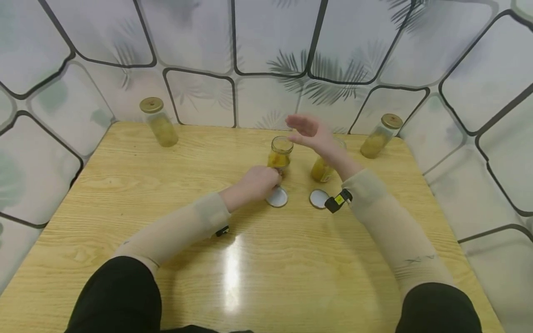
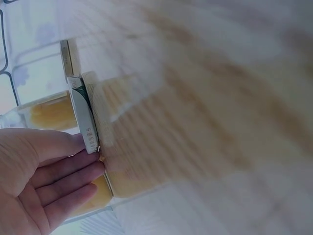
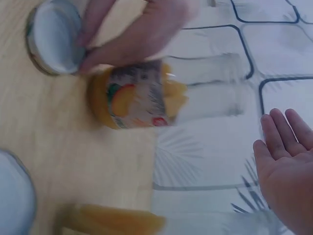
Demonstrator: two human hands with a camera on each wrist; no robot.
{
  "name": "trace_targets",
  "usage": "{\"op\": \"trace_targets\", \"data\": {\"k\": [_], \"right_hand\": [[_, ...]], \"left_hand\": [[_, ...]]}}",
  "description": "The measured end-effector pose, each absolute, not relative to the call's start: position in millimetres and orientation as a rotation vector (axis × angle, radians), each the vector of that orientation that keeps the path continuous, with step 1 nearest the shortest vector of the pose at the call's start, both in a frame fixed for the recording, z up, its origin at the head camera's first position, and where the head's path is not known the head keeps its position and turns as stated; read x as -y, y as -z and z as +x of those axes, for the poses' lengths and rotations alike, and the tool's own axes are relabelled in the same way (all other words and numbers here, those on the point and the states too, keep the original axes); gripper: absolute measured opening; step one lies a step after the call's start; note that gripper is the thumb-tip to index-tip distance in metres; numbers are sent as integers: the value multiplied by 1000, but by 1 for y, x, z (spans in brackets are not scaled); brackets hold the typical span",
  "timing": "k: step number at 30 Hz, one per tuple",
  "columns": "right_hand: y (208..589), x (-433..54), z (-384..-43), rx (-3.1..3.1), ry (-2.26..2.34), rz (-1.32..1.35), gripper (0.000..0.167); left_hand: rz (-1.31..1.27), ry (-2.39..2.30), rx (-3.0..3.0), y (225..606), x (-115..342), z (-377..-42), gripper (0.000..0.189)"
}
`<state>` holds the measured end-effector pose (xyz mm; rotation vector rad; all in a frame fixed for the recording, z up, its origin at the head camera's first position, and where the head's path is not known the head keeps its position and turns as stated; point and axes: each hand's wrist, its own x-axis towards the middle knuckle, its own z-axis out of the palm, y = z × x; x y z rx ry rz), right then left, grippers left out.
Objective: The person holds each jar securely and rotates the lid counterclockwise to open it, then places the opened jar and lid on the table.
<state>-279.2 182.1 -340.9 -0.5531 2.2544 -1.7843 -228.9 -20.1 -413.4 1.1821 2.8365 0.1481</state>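
Note:
My left hand (image 1: 256,185) pinches the edge of a white-lined jar lid (image 1: 277,197) between thumb and fingers. In the left wrist view that lid (image 2: 84,115) is seen edge-on, with printing along its rim. Just behind the hand stands an open glass jar (image 1: 280,157) of yellow-orange fruit pieces. Its fruit label (image 3: 139,95) shows in the right wrist view. My right hand (image 1: 312,134) is raised with fingers extended, holding nothing. Beneath that forearm is a second open jar (image 1: 321,170), partly hidden. A second lid (image 1: 319,199) lies inside-up in front of it.
Two capped jars with gold lids stand near the back edge, one at the left (image 1: 162,127) and one at the right (image 1: 376,141). A pale patterned covering (image 1: 200,101) rises behind the wooden table (image 1: 266,268).

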Motion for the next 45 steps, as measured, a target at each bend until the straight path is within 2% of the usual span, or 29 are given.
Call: {"op": "trace_targets", "data": {"k": [11,19,28,32,45], "right_hand": [[276,-225,-282,-2421,1790,-505,59],[250,-261,-284,-2585,1732,-474,60],[251,-309,-293,-2680,1744,-248,61],[258,-329,-295,-2625,1893,-157,60],[285,-380,-298,-2665,1859,146,72]], "left_hand": [[1186,-138,-2858,413,23,-231,20],[1198,-106,-2853,411,24,-232,20],[1186,-139,-2829,412,26,-230,16],[1182,-136,-2822,414,26,-229,14],[1183,-137,-2817,415,27,-227,15]]}}
